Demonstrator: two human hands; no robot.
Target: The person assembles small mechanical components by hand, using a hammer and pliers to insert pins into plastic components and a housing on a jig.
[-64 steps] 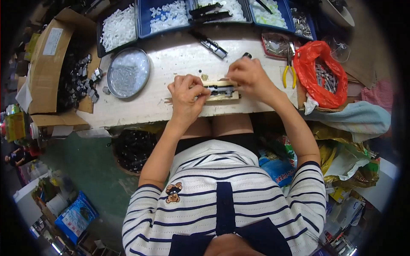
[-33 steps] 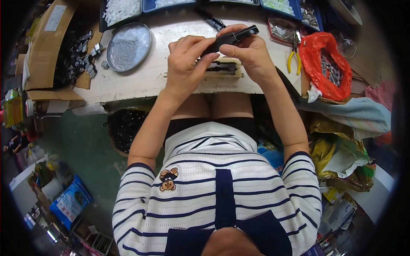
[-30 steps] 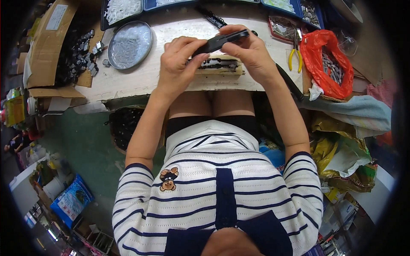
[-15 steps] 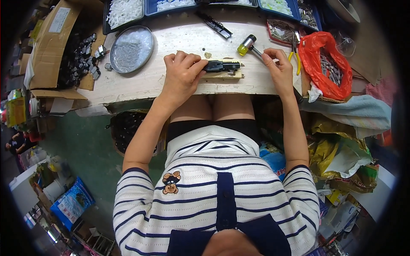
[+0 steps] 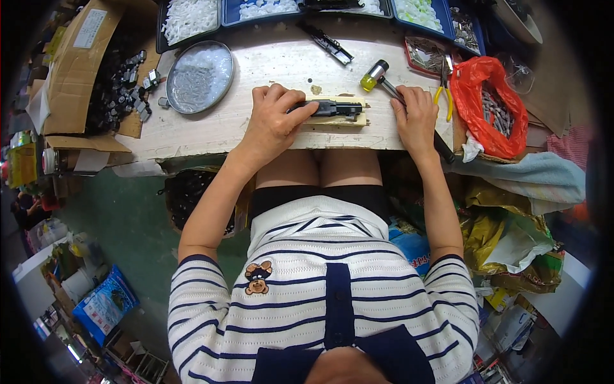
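My left hand is closed on a long black part shaped like a toy pistol's upper half, thumb and fingers at its left end. That part lies on a cream-coloured block near the table's front edge. To the right, my right hand wraps round the handle of a small mallet. The mallet's head is yellow at one end and silver at the other, resting on the table. Its black handle end shows below my palm. A second black part lies farther back.
A round metal tray with clear small pieces stands left, beside a cardboard box of dark metal parts. Bins of white pieces line the back. At right are yellow-handled pliers and a red bag of metal pieces.
My right hand has turned over the mallet's handle, its fingers now wrapped further round it. My left hand stays at the black part. The whole view has shifted slightly.
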